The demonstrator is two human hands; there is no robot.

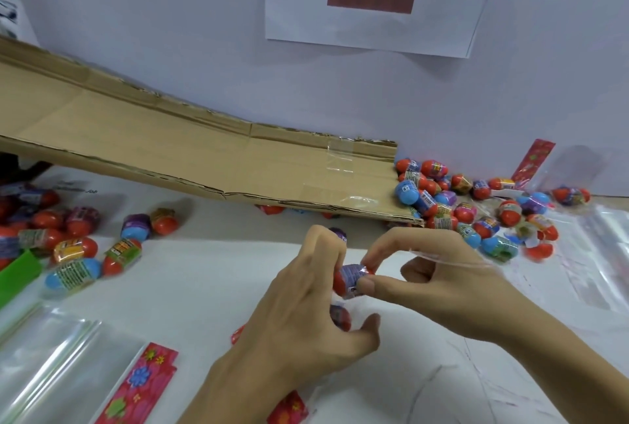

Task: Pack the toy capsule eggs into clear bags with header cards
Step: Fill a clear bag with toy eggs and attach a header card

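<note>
Above the white tabletop (204, 287), both hands meet on one red-and-purple plastic capsule egg (350, 279): left hand (299, 308) fingers curl round it, right hand (439, 284) fingers pinch its right end, long axis pointing toward the right hand.

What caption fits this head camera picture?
Both hands grip a toy egg beside a cardboard ramp.

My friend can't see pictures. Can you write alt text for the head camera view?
Two hands, left hand and right hand, hold a red capsule egg over a white table. More eggs lie piled below a cardboard ramp.
</note>
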